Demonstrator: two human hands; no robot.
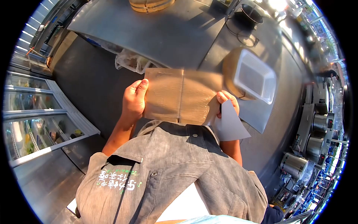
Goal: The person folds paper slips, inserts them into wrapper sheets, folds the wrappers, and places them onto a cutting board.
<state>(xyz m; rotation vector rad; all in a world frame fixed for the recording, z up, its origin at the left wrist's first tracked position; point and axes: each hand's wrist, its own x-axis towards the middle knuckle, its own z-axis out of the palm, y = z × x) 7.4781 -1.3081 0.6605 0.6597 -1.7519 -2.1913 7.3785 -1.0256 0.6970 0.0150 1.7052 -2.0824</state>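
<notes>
A flat brown cardboard piece point(164, 93), creased down its middle and wrinkled on the surface, is held up in front of my chest. My left hand point(135, 98) grips its left edge, thumb on the near face. At the opposite edge, my right hand point(230, 101) is closed on the cardboard. A pale grey-white sheet point(231, 125) with a pointed corner hangs by the right hand and wrist; whether the fingers also pinch it is hard to tell. The fingers behind the cardboard are hidden.
A metal worktable point(160, 33) lies ahead, with a round wooden vessel point(151, 5) at its far edge. On the right stand a white plastic basket point(257, 76) and a dark pan point(251, 14). A glass-fronted cooler point(41, 115) is at left, metal pots point(294, 164) at far right.
</notes>
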